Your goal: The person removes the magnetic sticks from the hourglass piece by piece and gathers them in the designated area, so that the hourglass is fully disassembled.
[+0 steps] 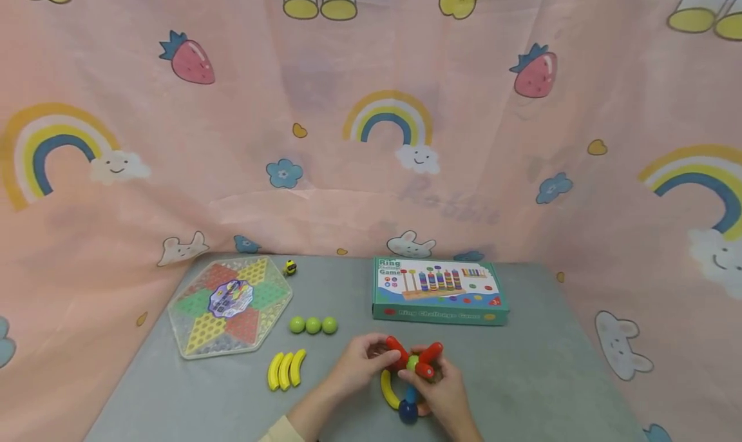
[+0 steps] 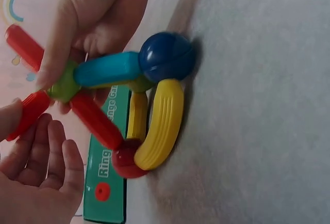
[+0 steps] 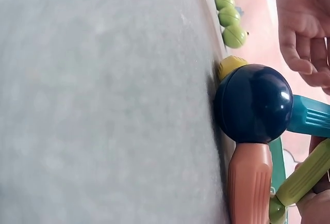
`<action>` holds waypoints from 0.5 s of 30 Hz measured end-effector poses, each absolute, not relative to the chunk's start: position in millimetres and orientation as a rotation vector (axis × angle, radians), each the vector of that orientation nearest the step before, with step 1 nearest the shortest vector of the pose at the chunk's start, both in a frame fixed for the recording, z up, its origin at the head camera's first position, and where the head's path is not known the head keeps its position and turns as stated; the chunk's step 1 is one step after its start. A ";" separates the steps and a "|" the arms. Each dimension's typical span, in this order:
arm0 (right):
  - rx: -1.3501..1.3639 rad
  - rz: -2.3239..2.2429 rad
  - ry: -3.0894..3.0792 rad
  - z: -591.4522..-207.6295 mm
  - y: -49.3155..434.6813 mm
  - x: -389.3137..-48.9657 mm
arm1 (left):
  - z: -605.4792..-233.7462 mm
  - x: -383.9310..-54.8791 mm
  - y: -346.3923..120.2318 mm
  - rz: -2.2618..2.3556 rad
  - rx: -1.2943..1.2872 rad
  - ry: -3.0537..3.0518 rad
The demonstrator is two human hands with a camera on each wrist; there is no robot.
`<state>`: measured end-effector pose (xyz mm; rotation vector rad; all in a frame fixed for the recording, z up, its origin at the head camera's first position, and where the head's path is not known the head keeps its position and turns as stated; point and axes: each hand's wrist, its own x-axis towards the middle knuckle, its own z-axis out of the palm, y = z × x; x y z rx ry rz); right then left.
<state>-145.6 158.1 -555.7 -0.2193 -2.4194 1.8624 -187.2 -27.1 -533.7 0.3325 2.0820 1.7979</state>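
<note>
In front of the flat green cardboard Ring Challenge Game box (image 1: 440,292), on the person's side of it, a construction of coloured plastic rods and balls stands on the grey worktop (image 1: 551,365), between the two hands. The left hand (image 1: 358,363) has a narrow grip: its thumb and fingers pinch a straight red plastic rod (image 2: 32,109) that meets a light green plastic ball (image 2: 66,85) at the top of the construction. The right hand (image 1: 447,393) grips around that ball, thumb against it and fingers behind.

Another red rod slopes from the top ball to a glossy red plastic ball (image 2: 129,159), and a ridged teal plastic rod (image 2: 108,70) runs down to a dark blue plastic ball (image 2: 166,57). A curved yellow plastic rod (image 2: 164,123) joins these two lower balls. A ridged salmon-orange plastic rod (image 3: 250,182) also meets the dark blue one.

Left of the box and nearer the person are three light green balls in a row (image 1: 313,325); beyond them, nearer still, three curved yellow rods (image 1: 285,370). Farther left of the box lies a hexagonal, multicoloured game board (image 1: 230,303), with a small yellow-and-black toy (image 1: 290,267) between. Pink printed fabric (image 1: 348,203) hangs behind the box.
</note>
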 end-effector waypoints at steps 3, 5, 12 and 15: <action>-0.215 1.876 -2.411 -555.7 159.0 -146.4 | -532.3 -186.2 -24.1 1.790 0.341 2.093; -0.215 1.891 -2.411 -555.9 162.0 -145.8 | -532.5 -185.6 -22.9 1.797 0.351 2.099; -0.106 2.004 -2.348 -552.5 185.2 -136.2 | -544.6 -178.5 -17.6 1.623 0.452 2.234; -0.075 2.016 -2.326 -550.2 190.8 -135.1 | -548.0 -172.6 -9.0 1.531 0.465 2.373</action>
